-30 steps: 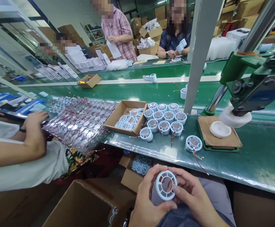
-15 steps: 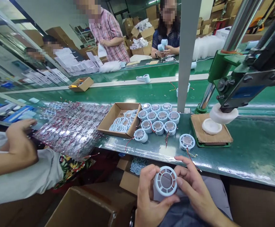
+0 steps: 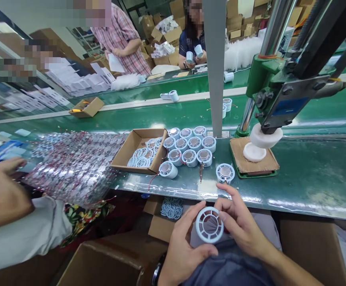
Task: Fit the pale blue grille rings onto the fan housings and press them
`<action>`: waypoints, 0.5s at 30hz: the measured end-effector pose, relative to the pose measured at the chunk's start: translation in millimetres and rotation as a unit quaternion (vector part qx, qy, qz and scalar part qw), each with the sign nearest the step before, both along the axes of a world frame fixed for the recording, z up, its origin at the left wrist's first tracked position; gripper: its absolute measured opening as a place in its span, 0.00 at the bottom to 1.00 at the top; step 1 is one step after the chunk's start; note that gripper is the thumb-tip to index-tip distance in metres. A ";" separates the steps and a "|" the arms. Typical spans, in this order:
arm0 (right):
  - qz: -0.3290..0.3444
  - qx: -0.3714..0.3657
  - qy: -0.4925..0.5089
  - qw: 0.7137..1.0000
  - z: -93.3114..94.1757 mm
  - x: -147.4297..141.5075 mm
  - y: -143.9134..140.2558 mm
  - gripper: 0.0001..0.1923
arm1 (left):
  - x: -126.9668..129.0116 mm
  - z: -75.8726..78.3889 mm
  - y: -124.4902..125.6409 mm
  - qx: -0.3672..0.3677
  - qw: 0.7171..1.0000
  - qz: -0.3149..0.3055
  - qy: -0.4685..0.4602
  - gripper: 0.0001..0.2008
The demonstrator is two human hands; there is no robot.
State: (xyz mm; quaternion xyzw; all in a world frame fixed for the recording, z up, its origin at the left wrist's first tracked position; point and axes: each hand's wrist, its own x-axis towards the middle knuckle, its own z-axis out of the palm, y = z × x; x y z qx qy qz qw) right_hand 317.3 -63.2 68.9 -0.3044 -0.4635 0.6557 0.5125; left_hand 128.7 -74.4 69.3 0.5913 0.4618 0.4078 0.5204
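Open belt strip (image 3: 310, 186) near right; press (image 3: 280, 99) blocks far right; speaker cluster (image 3: 189, 149), box (image 3: 125, 153) crowd left.

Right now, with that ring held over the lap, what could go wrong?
1. Both hands, left hand and right hand, pinch the white plastic ring by its rim off the bench edge; a slip would likely drop it toward the open carton or floor.
2. The lone speaker unit sits near the bench edge with loose wires; the right hand could snag them.
3. The press head hangs over its pad, a pinch hazard.
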 end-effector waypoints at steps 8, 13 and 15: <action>0.011 -0.044 0.038 0.998 8.5 -0.9 4.2 0.26 | 6.5 0.7 3.0 0.035 0.999 0.027 -0.006 0.36; 0.003 -0.063 0.048 0.997 12.2 0.1 3.1 0.27 | 10.2 4.5 2.7 0.050 0.998 0.040 -0.023 0.36; 0.005 -0.063 0.056 0.996 11.6 1.5 -0.6 0.28 | 12.3 7.1 2.5 0.046 0.997 0.049 -0.039 0.36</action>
